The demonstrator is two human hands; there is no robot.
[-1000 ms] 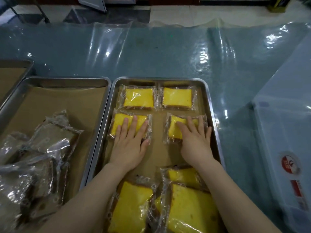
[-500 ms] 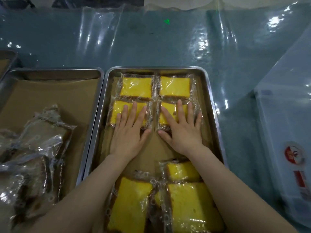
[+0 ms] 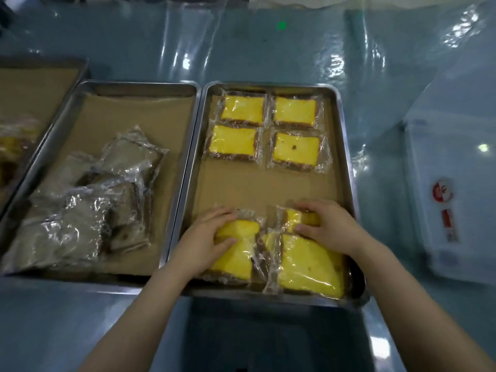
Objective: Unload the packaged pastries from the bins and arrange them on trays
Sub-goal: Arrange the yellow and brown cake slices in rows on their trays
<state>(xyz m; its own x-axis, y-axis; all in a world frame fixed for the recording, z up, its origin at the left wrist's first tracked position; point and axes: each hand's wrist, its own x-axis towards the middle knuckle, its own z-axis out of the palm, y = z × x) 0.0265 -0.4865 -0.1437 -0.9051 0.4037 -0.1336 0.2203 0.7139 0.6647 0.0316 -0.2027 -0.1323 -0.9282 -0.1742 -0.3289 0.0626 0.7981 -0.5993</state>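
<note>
A steel tray (image 3: 345,167) lined with brown paper holds several yellow cake slices in clear wrappers. Those at its far end lie in two neat rows, such as the near-right one (image 3: 295,151). At the tray's near end lies a loose pile. My left hand (image 3: 205,238) grips the pile's left slice (image 3: 236,249) by its far end. My right hand (image 3: 331,226) closes over a small slice (image 3: 293,220) that rests on a larger slice (image 3: 311,267).
A second lined tray (image 3: 118,88) to the left carries a heap of brown wrapped pastries (image 3: 88,205). A third tray (image 3: 40,63) shows at the far left. A white plastic bin (image 3: 453,162) stands at the right. Clear plastic sheeting covers the blue table (image 3: 268,47).
Both hands have left the second row of slices and drawn back to the pile at the tray's near end, where they now grasp slices. The camera has tilted down.
</note>
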